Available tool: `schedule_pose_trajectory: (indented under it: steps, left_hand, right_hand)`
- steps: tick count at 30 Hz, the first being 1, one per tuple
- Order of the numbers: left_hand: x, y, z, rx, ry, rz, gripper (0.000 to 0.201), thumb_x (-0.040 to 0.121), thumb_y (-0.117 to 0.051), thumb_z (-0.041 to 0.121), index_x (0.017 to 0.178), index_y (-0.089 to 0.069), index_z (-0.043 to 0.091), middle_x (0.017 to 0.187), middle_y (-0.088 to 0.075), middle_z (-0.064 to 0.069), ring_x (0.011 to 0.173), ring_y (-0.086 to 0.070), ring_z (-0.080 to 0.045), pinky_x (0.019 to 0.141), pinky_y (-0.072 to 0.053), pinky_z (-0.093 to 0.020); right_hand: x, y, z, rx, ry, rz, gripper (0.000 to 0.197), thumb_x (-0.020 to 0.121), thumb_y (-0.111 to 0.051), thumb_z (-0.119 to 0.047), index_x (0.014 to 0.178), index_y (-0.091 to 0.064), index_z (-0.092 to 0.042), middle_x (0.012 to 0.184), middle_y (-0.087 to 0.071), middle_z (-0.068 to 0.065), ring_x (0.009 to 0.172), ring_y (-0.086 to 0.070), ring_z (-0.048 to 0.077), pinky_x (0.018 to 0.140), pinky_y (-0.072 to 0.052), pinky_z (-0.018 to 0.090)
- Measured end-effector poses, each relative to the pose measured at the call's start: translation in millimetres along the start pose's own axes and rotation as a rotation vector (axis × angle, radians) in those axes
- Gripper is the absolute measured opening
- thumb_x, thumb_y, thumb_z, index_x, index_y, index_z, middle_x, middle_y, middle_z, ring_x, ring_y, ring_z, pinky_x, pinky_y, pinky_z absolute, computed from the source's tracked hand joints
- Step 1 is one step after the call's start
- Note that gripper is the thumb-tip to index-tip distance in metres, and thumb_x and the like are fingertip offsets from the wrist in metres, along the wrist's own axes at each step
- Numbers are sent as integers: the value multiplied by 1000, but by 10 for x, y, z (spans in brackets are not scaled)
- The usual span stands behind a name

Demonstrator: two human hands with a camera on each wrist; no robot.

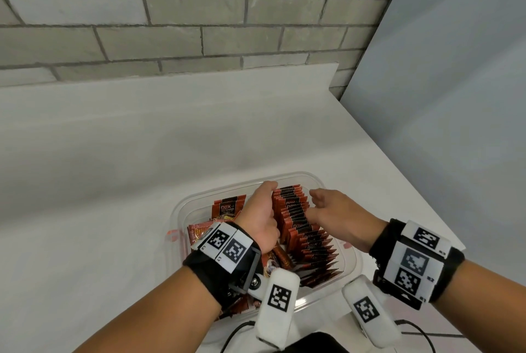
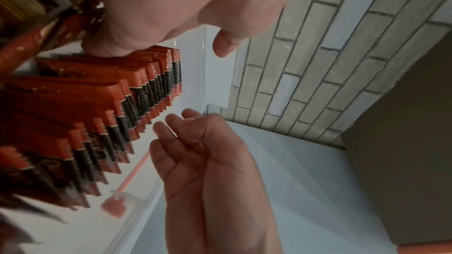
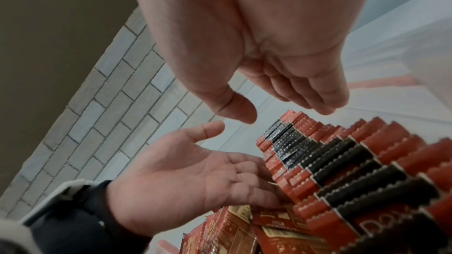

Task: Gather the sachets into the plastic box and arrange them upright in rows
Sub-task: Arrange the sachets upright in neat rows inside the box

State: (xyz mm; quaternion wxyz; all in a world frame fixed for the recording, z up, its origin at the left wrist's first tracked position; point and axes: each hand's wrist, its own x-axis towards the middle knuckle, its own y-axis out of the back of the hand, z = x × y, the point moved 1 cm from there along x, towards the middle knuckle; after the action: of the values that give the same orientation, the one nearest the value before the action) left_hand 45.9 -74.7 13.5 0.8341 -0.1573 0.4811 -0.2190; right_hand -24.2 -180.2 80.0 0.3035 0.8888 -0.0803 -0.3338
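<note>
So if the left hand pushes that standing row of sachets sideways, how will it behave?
The row of sachets already leans, so it probably fans or topples domino-style. The thin packets likely flex, not slide as a block. The left hand and right hand flank it, probably bracing.

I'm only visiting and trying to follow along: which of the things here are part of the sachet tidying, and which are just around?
Part of the job:
- plastic box
- upright row of sachets
- loose sachets lying on the left side of the box
- left hand and right hand, flanking the row

Just around:
- white counter
- brick wall
- black cables at the near edge
</note>
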Motion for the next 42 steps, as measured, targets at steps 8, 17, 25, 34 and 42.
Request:
schedule_pose_trajectory:
  steps: [8,17,25,34,42]
  left_hand:
    - [-59,-38,70,-16,2,29,46,97,-44,41,128,-44,6,103,-59,-14,90,-59,-24,68,-47,-35]
    - [-22,-36,80,-16,-16,42,61,96,-46,41,142,-34,4,108,-57,-14,95,-59,-25,72,-47,-35]
    - [-4,-44,64,-44,-2,36,48,95,-49,40,126,-47,3,113,-62,-18,103,-62,-28,93,-49,-40]
    - [-255,-35,-7,-36,37,-1,16,98,-44,34,97,-47,19,91,-56,-14,92,-57,-26,86,-42,-37]
    - [-179,-33,-96,-56,104,-33,31,96,-46,35,90,-52,5,124,-57,-21,118,-53,-40,108,-29,-56]
  right_hand:
    - [117,-20,-78,33,8,34,38,91,-50,-6,128,-50,-2,131,-56,12,120,-54,26,98,-43,32]
    - [210,-17,-130,50,-17,58,38,91,-50,-6,127,-48,5,132,-54,18,121,-52,32,100,-43,41]
    - [249,-34,-109,52,3,52,44,92,-49,-8,136,-44,-1,137,-51,10,116,-54,20,93,-44,28]
    - [129,68,83,-30,-76,45,58,89,-54,-18,143,-36,-8,142,-46,6,122,-48,20,99,-42,32]
    - [85,-33,185,-48,-106,20,57,91,-51,-21,144,-35,-10,147,-40,3,124,-46,20,89,-41,30]
